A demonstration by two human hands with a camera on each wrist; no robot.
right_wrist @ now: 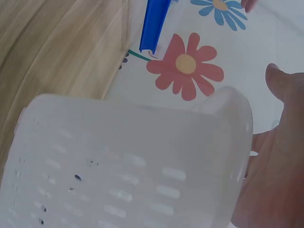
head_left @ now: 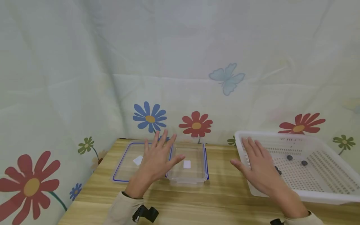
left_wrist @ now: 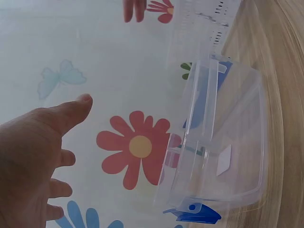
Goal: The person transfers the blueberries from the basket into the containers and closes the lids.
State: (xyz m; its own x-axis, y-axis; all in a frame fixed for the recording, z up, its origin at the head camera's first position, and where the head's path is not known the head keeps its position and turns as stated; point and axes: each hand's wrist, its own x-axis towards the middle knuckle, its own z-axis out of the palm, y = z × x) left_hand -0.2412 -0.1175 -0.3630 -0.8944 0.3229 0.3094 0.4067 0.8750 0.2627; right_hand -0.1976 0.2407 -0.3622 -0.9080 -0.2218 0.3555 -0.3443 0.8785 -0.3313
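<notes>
My left hand (head_left: 157, 159) is held up with its fingers spread, holding nothing. In the head view it overlaps a clear lid (head_left: 123, 167) with a blue seal and the edge of a clear plastic box (head_left: 195, 173). The box has blue side clips (left_wrist: 194, 216) and a white label (head_left: 187, 164) inside. My right hand (head_left: 261, 168), fingers straight and thumb apart, hovers by the left side of a white perforated basket (head_left: 298, 134). Several small dark round pieces (head_left: 304, 163) lie in the basket, some partly hidden behind the right hand.
A wooden table (head_left: 180, 203) carries the lid, box and basket. Behind it hangs a pale curtain (head_left: 180, 62) printed with flowers and a butterfly. Wood surface (head_left: 222, 168) shows between the box and the basket.
</notes>
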